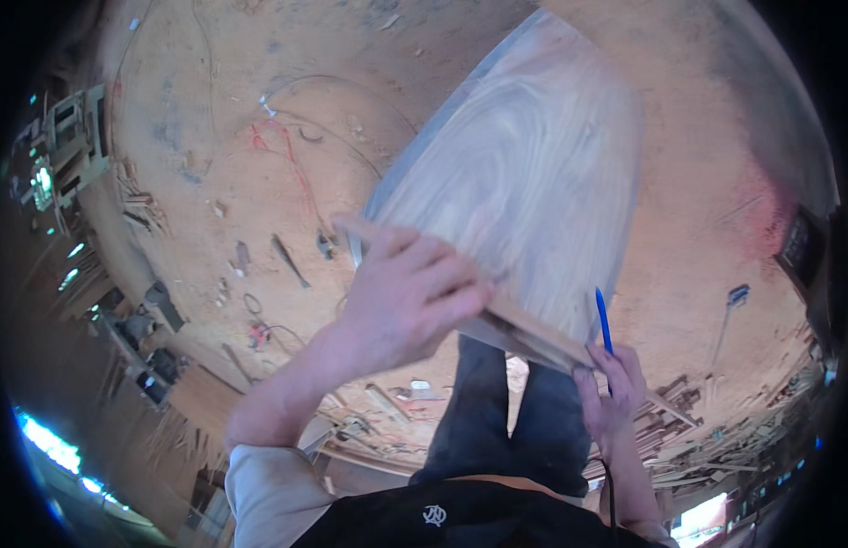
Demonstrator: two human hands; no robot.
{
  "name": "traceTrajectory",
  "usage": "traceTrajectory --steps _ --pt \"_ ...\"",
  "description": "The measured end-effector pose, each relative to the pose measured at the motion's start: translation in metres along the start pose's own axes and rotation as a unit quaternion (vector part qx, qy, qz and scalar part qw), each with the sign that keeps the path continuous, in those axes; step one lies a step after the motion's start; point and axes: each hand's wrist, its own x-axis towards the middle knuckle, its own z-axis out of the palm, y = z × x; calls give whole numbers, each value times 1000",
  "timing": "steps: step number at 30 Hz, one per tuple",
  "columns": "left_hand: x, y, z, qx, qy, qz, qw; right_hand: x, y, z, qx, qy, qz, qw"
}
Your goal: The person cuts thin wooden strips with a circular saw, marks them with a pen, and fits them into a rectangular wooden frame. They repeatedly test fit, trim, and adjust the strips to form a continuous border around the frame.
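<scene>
A large wooden slab (524,183) with swirling grain stands out in front of me, its near end at my legs. Across that near end lies a narrow wooden strip (542,333). My left hand (410,292) is closed over the strip left of its middle, fingers curled along the top. Further right, my right hand (614,388) pinches the strip near the slab's right corner. A blue pen (604,321) sticks up between the fingers of that hand, point away from me. The undersides of both grips are hidden.
Below, the dusty floor (214,137) carries a red cord (296,169), a dark, long hand tool (289,260) and thin cables. Scrap wood (670,416) is piled at the lower right. More offcuts and machinery line the left side. A blue-headed tool (737,295) lies at right.
</scene>
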Motion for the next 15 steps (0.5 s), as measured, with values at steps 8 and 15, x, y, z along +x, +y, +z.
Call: traceTrajectory --steps 8,15 --pt "2 3 -5 2 -32 -33 999 -1 4 -7 35 -30 0 999" --pt "11 7 -13 -15 -61 -67 996 4 2 -10 22 -45 -7 999"
